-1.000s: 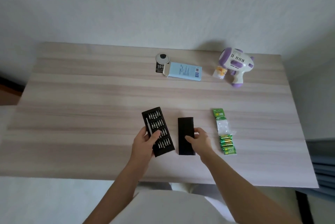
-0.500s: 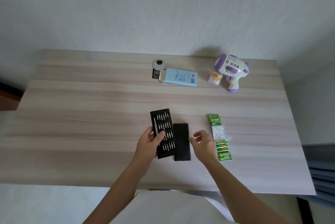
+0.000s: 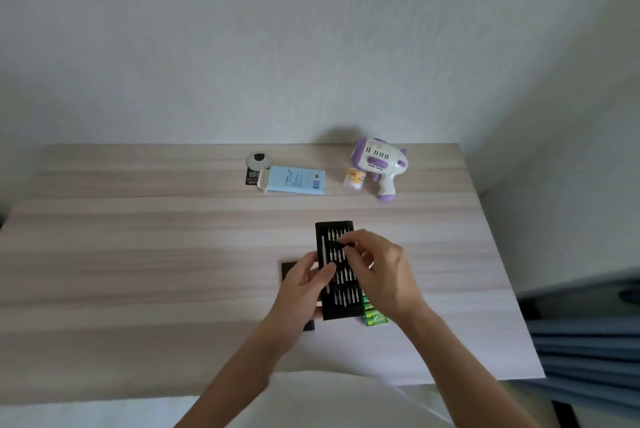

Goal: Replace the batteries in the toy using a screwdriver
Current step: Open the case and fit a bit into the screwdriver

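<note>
Over the desk [image 3: 138,254], the bit tray [image 3: 341,306] is held by the left hand [image 3: 298,292]; whether the right hand [image 3: 384,272] grip holds anything cannot be told.

Black card [image 3: 254,175]: the number "100" in white. The little words under it are too small to read.
Green battery pack [image 3: 373,318]: the letters "GP", seen two times.
Blue box [image 3: 294,180]: a square code and tiny print, too small to read.
</note>
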### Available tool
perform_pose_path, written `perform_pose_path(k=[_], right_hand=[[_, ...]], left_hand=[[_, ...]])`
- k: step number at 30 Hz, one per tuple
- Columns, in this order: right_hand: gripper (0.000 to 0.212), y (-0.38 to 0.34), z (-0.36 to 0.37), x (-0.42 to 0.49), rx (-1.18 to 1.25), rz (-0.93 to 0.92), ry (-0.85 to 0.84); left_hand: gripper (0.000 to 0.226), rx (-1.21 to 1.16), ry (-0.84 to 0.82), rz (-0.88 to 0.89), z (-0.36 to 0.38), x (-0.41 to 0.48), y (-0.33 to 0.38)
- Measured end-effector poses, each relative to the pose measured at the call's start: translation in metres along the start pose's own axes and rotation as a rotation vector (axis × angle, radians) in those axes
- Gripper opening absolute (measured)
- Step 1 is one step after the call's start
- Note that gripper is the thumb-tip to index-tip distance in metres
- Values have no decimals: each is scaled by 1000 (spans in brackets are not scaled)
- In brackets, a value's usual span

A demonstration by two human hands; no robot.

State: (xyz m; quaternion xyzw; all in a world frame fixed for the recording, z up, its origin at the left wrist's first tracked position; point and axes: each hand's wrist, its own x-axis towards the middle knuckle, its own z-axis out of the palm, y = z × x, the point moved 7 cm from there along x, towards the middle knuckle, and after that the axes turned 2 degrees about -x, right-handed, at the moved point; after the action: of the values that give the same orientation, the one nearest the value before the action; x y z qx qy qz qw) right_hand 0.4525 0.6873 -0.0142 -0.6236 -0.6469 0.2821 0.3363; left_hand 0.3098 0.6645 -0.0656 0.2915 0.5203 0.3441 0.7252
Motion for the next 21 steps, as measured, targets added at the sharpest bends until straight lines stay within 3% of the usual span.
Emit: perform_pose_path(k=[10, 21], right_hand=[[27, -2, 2, -3, -222, -14, -113], [24, -4, 21, 3, -249, -2, -179]], left_hand=[[23, 70, -69, 56, 23, -12, 4], [23, 77, -41, 42, 8, -11, -1]])
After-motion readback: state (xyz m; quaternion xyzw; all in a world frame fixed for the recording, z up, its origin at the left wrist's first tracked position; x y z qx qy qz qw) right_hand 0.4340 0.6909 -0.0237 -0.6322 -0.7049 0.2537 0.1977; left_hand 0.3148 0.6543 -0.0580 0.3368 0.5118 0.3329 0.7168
